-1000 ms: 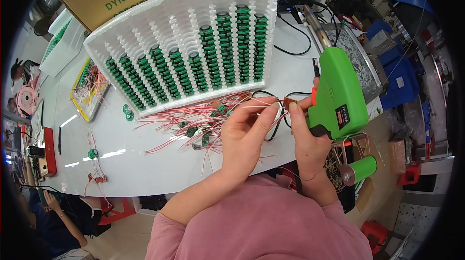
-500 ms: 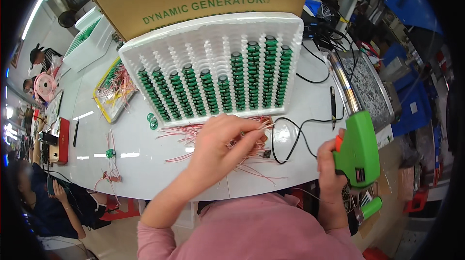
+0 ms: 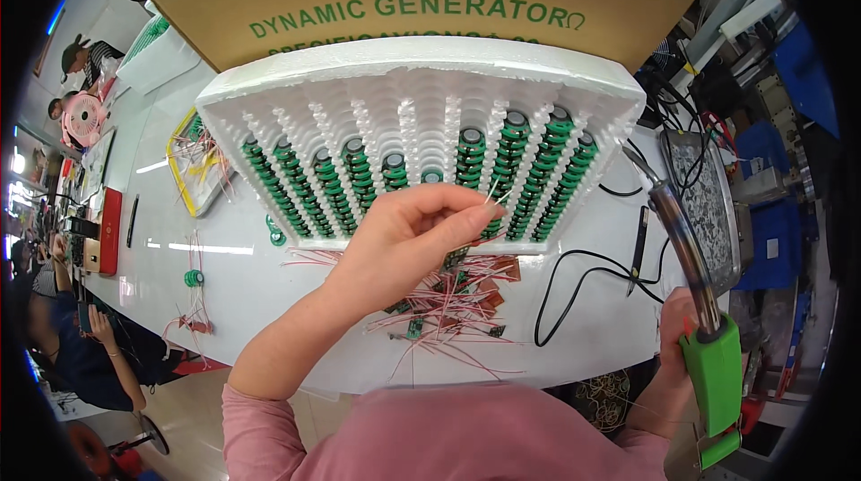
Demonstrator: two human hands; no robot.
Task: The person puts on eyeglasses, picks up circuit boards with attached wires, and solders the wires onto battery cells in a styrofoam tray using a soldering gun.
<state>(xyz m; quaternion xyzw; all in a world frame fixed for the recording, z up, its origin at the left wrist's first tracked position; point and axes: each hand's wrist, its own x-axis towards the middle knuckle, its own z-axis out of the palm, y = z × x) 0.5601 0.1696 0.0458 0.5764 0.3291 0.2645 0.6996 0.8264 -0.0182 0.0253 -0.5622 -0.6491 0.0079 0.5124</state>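
My left hand [image 3: 404, 243] is closed in a pinch on thin wires [image 3: 494, 192], their pale ends sticking up past the fingertips. A small dark circuit board [image 3: 457, 257] hangs just under these fingers. Below lies a pile of red and white wires [image 3: 444, 312] with little green and brown boards among them. At the right, my right hand [image 3: 676, 330] grips a green soldering gun [image 3: 716, 381], whose long metal barrel points up and leftward. Behind my left hand leans a white foam tray [image 3: 413, 60] holding columns of round green coils [image 3: 471, 158].
A large cardboard box [image 3: 215, 6] stands behind the foam tray. A black cable [image 3: 549, 294] and a black pen-like tool [image 3: 639, 243] lie near the soldering gun. A metal tray [image 3: 704, 212] is farther right. One green coil [image 3: 194, 277] with wires rests at the left; a co-worker's hand [image 3: 100, 327] is beyond.
My left hand has risen from the wire pile with the wires and small board. The soldering gun has shifted right and lower, its barrel tilted more. The view has come closer to the foam tray.
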